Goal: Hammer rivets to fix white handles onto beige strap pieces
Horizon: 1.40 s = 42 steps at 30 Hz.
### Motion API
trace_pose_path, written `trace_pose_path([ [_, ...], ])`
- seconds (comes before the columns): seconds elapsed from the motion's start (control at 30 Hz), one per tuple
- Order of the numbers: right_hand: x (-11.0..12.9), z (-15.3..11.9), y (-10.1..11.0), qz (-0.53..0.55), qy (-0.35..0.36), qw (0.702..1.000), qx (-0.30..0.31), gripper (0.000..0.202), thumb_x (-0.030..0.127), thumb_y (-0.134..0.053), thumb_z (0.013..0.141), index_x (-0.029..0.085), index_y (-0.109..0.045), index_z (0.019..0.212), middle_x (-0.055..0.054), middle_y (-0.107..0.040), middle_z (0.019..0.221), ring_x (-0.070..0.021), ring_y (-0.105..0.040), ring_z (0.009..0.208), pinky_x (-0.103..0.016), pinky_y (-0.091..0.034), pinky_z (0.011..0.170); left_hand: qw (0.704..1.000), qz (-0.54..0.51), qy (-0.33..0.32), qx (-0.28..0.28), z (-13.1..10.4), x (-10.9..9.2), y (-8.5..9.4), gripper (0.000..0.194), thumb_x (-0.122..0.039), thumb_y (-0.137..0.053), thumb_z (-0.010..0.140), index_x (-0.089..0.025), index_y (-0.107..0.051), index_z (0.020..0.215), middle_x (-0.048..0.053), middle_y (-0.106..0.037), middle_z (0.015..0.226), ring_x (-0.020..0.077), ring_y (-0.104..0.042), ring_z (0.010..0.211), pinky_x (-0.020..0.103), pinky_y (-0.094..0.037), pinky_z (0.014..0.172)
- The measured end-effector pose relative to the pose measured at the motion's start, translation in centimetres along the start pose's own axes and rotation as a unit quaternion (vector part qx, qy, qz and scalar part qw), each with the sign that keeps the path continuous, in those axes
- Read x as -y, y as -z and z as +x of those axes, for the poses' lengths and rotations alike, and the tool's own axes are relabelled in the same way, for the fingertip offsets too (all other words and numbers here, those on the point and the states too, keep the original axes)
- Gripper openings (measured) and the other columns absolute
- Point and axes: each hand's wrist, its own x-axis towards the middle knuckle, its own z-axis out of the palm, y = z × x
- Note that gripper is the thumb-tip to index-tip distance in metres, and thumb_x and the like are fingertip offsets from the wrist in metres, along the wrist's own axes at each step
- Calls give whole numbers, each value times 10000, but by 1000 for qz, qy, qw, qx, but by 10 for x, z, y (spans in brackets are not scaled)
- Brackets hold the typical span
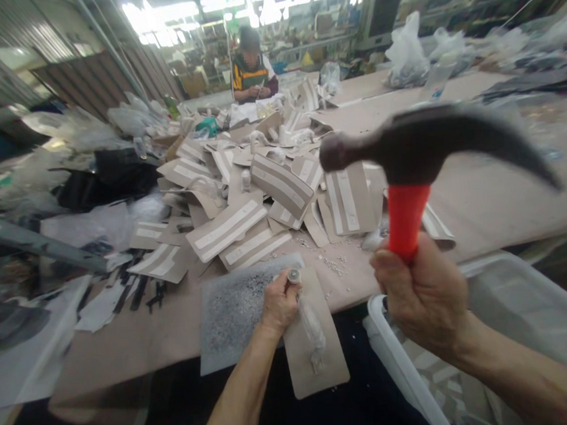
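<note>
A claw hammer (419, 141) with a dark head and red grip is raised high in my right hand (424, 293), whose fingers wrap the handle. Lower down, my left hand (280, 304) pinches a short cylinder with a round metal top (294, 276), standing at the far end of a beige panel (304, 363). A clear plastic-wrapped piece (313, 329) runs along the middle of that panel. The panel overlaps a speckled grey sheet (230, 313) and juts past the table's near edge. The cylinder's lower end is hidden by my fingers.
Beige panels with white strips (284, 186) are heaped across the table (486, 208). Small bits (335, 264) lie scattered before them. A white bin (523, 291) holding pieces stands at lower right. Across the table sits another person (251, 73). Plastic bags (407, 53) rest farther back.
</note>
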Motion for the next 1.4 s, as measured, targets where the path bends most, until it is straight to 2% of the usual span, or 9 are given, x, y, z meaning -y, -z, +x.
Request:
trace_pose_path([
  [0.2,-32,-24,-37,-126,-1,936,328,196,308,-422,990,212,-518,848,-12,-550,595,-139,-443,480,-306,-157,518,1000,16,5,16,0,-1,-1,179,-176,-561,831,-226,-689,945,-4,-631,725,169,-557,665,264,-403,668],
  [0.5,-92,-37,-78,-161,-134,914,346,279,333,-379,1024,158,-593,993,-85,-665,811,-209,-615,706,-294,-334,613,1000,-3,-10,6,0,2,-1,141,-188,-584,826,-218,-693,910,7,-650,765,176,-592,713,264,-445,700],
  [0.67,-71,-46,-96,-147,96,965,196,465,167,-499,908,118,-488,1370,-216,-501,1402,-315,-525,1199,-432,-430,922,1000,-15,-4,-5,0,1,-2,143,-226,-613,823,-218,-707,931,5,-678,784,176,-619,729,268,-472,718],
  [0.77,-37,-49,-99,-68,323,912,243,434,160,-556,861,193,-553,1294,-133,-505,1413,-286,-482,1210,-436,-415,965,999,-33,15,-8,2,-1,-3,111,-240,-637,795,-207,-705,876,-3,-686,754,166,-614,699,258,-481,695],
  [0.87,-10,-51,-109,-86,413,861,285,109,191,-587,875,195,-630,975,-80,-642,1070,-244,-532,966,-406,-435,871,993,-88,69,-42,5,-3,-3,142,-279,-679,751,-187,-703,856,-5,-708,747,160,-631,685,247,-501,670],
  [1.0,15,-46,-122,-167,361,885,241,83,151,-536,888,166,-616,903,-84,-624,862,-253,-520,849,-394,-427,762,972,-151,137,-116,14,-12,4,200,-359,-695,744,-173,-685,817,-13,-703,707,146,-631,646,230,-502,618],
  [1.13,34,-43,-122,-187,326,898,227,112,146,-488,888,155,-599,880,-115,-613,852,-278,-526,831,-401,-412,710,984,-119,82,-102,31,-25,16,183,-335,-714,731,-179,-677,818,-9,-695,707,146,-648,667,228,-508,638],
  [1.23,38,-49,-116,-174,313,901,244,121,131,-471,878,157,-589,885,-117,-624,848,-266,-542,804,-411,-424,737,971,-156,122,-132,51,-32,28,199,-359,-678,755,-176,-633,819,4,-686,691,162,-672,634,253,-531,613],
  [1.4,23,-51,-99,-207,120,931,276,88,133,-507,842,153,-581,885,-115,-650,755,-259,-614,690,-376,-430,640,973,-164,74,-144,63,-48,53,239,-348,-727,752,-164,-636,873,4,-694,740,160,-681,671,272,-556,682],
])
